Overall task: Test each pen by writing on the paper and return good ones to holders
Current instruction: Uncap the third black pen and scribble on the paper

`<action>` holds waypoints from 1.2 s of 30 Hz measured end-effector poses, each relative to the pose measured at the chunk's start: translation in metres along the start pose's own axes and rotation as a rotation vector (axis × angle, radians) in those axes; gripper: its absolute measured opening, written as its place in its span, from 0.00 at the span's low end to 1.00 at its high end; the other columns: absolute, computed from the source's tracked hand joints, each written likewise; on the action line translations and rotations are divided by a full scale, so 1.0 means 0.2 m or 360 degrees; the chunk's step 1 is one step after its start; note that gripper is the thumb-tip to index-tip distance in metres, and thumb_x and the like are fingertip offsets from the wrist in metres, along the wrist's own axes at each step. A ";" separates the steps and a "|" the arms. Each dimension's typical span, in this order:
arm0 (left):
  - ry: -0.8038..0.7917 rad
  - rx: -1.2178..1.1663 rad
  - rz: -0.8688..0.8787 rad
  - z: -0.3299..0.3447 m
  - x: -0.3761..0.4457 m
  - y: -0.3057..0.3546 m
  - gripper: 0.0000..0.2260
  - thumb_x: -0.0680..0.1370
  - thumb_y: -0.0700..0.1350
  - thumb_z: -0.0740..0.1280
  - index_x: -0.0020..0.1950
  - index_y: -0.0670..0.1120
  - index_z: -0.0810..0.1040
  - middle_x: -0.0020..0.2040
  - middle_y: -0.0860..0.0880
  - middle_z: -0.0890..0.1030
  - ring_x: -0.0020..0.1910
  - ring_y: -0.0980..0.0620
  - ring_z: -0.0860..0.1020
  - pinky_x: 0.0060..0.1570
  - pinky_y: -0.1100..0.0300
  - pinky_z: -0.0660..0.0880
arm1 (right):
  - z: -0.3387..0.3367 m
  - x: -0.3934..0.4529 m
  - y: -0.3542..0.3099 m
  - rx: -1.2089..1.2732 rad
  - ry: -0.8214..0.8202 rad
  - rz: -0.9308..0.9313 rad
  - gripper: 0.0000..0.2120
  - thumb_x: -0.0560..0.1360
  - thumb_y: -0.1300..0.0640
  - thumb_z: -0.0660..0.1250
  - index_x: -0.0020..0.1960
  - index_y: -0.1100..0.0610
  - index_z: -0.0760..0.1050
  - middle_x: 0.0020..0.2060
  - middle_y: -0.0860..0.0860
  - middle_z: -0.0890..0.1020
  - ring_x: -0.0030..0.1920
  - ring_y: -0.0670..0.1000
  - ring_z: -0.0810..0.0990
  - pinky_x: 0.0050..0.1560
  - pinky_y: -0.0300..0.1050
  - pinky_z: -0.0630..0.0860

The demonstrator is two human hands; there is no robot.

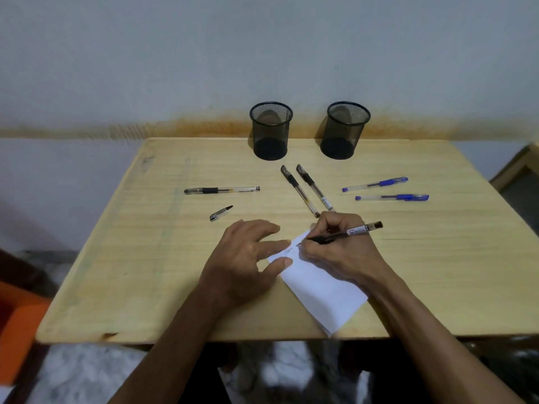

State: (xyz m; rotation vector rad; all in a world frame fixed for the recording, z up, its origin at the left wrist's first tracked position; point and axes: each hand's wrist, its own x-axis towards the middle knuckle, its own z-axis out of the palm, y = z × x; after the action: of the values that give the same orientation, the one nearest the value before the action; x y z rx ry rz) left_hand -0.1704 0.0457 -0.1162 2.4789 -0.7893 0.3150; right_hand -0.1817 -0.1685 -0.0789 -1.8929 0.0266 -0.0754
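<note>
Right hand (335, 246) pinches an uncapped black pen (344, 234), tip on the paper (320, 293) near the table's (116, 272) front edge. Left hand (245, 263) presses the paper flat, fingers spread.

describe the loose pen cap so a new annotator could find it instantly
Start at the wooden table and find the lone black pen lying crosswise on its left half. Just nearer the person than that pen, beyond the left hand, lies the loose cap. It is the one short stubby piece, clear with a black tip, and far shorter than any of the full pens.
</note>
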 end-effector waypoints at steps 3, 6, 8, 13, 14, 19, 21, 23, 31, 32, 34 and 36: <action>0.0069 0.0022 0.0066 0.00 0.00 -0.01 0.16 0.78 0.60 0.65 0.56 0.53 0.85 0.62 0.50 0.81 0.62 0.49 0.77 0.64 0.50 0.69 | 0.00 0.01 0.01 -0.0007 -0.0012 -0.0031 0.12 0.65 0.71 0.76 0.30 0.58 0.77 0.28 0.57 0.81 0.27 0.53 0.78 0.28 0.51 0.75; 0.0089 0.0042 0.0072 0.00 0.00 0.00 0.16 0.77 0.59 0.66 0.55 0.52 0.86 0.61 0.50 0.81 0.62 0.48 0.77 0.63 0.49 0.70 | 0.01 0.02 0.02 -0.0019 0.0004 -0.0062 0.09 0.65 0.71 0.77 0.33 0.63 0.78 0.29 0.60 0.82 0.29 0.63 0.79 0.28 0.58 0.77; 0.0089 0.0056 0.0076 0.00 0.00 0.00 0.15 0.76 0.59 0.67 0.55 0.53 0.86 0.61 0.49 0.82 0.61 0.47 0.78 0.62 0.48 0.71 | 0.02 0.02 0.03 -0.0012 0.0003 -0.0064 0.08 0.65 0.71 0.77 0.34 0.65 0.78 0.29 0.61 0.81 0.31 0.67 0.80 0.28 0.59 0.77; 0.0086 0.0059 0.0058 -0.01 0.00 0.01 0.14 0.75 0.58 0.68 0.54 0.54 0.86 0.60 0.50 0.82 0.61 0.47 0.78 0.62 0.49 0.71 | 0.02 0.01 0.02 -0.0210 -0.0027 -0.0171 0.10 0.63 0.70 0.74 0.31 0.66 0.72 0.27 0.62 0.77 0.27 0.56 0.73 0.27 0.50 0.69; 0.0085 0.0056 0.0058 -0.02 0.00 0.01 0.13 0.75 0.58 0.68 0.54 0.54 0.86 0.60 0.50 0.82 0.61 0.47 0.78 0.62 0.49 0.71 | 0.02 0.01 0.02 -0.0207 -0.0041 -0.0178 0.10 0.63 0.69 0.74 0.31 0.66 0.72 0.27 0.62 0.77 0.28 0.60 0.74 0.27 0.52 0.70; 0.0077 0.0034 0.0033 -0.02 0.00 0.02 0.13 0.75 0.58 0.68 0.53 0.54 0.86 0.60 0.50 0.82 0.61 0.47 0.78 0.62 0.45 0.72 | 0.03 0.02 0.03 0.0183 -0.0003 0.0004 0.11 0.67 0.75 0.71 0.34 0.68 0.70 0.26 0.67 0.76 0.24 0.57 0.72 0.27 0.53 0.71; 0.0080 0.0036 0.0033 -0.03 0.00 0.03 0.13 0.75 0.58 0.68 0.53 0.54 0.86 0.60 0.50 0.82 0.61 0.47 0.78 0.61 0.46 0.72 | 0.04 0.02 0.04 0.0229 0.0007 0.0010 0.10 0.66 0.74 0.72 0.34 0.67 0.71 0.26 0.66 0.75 0.25 0.56 0.73 0.28 0.53 0.72; 0.0078 0.0037 0.0043 -0.03 0.00 0.03 0.13 0.75 0.58 0.68 0.53 0.54 0.86 0.60 0.50 0.82 0.61 0.47 0.78 0.61 0.47 0.72 | 0.04 0.02 0.04 0.0156 -0.0009 -0.0008 0.10 0.64 0.69 0.73 0.32 0.64 0.71 0.26 0.65 0.76 0.25 0.56 0.74 0.26 0.57 0.72; 0.0061 0.0043 0.0035 -0.03 0.00 0.03 0.13 0.75 0.57 0.69 0.54 0.54 0.85 0.60 0.50 0.82 0.61 0.47 0.78 0.62 0.47 0.71 | 0.03 0.02 0.06 0.0039 0.0025 -0.0061 0.10 0.63 0.65 0.74 0.32 0.62 0.72 0.26 0.63 0.77 0.27 0.56 0.74 0.26 0.60 0.73; 0.0060 0.0045 0.0035 -0.03 0.00 0.03 0.13 0.75 0.58 0.68 0.54 0.54 0.85 0.61 0.50 0.82 0.61 0.47 0.78 0.62 0.47 0.71 | 0.03 0.02 0.06 0.0032 0.0025 -0.0057 0.09 0.64 0.66 0.74 0.32 0.63 0.73 0.26 0.63 0.77 0.27 0.56 0.74 0.26 0.60 0.73; 0.0056 0.0052 0.0037 -0.03 0.00 0.02 0.13 0.75 0.58 0.68 0.54 0.54 0.85 0.61 0.50 0.82 0.61 0.47 0.78 0.62 0.47 0.71 | 0.03 0.02 0.05 0.0029 0.0022 -0.0056 0.09 0.64 0.68 0.74 0.33 0.64 0.73 0.27 0.64 0.78 0.27 0.56 0.74 0.26 0.59 0.73; 0.0059 0.0044 0.0041 -0.02 0.00 0.02 0.13 0.76 0.58 0.68 0.54 0.54 0.85 0.61 0.50 0.82 0.61 0.47 0.78 0.62 0.47 0.71 | 0.03 0.01 0.04 0.0056 0.0009 -0.0057 0.10 0.63 0.68 0.73 0.32 0.65 0.71 0.27 0.66 0.76 0.27 0.55 0.72 0.26 0.56 0.71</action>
State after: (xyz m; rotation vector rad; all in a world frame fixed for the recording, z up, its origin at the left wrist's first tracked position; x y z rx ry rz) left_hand -0.1731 0.0447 -0.1107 2.4832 -0.8075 0.3823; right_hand -0.1792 -0.1656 -0.0875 -1.8580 -0.0050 -0.1049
